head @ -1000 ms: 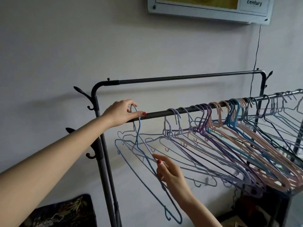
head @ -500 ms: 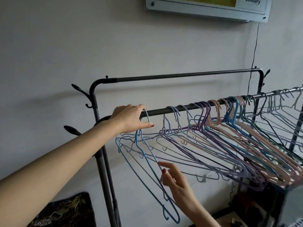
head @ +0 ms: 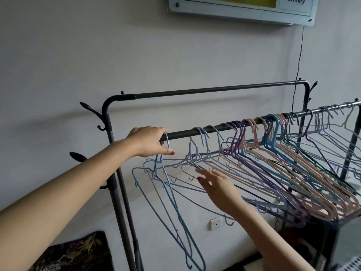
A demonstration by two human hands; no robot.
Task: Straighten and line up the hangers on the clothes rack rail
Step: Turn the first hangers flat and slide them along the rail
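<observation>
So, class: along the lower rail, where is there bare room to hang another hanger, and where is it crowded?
Bare rail shows between the left hand and the first lilac hooks. Rightward, purple, pink and blue hangers crowd it. The upper bar carries nothing.

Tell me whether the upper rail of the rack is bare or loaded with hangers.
Bare. The upper rail carries no hooks along its visible length; all the hangers hang from the lower rail.

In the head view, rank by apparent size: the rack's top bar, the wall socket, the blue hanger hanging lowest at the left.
1. top bar, spanning the most frame.
2. blue hanger, though it hangs nearer the camera, so true size is unsure.
3. wall socket, smallest.
</observation>
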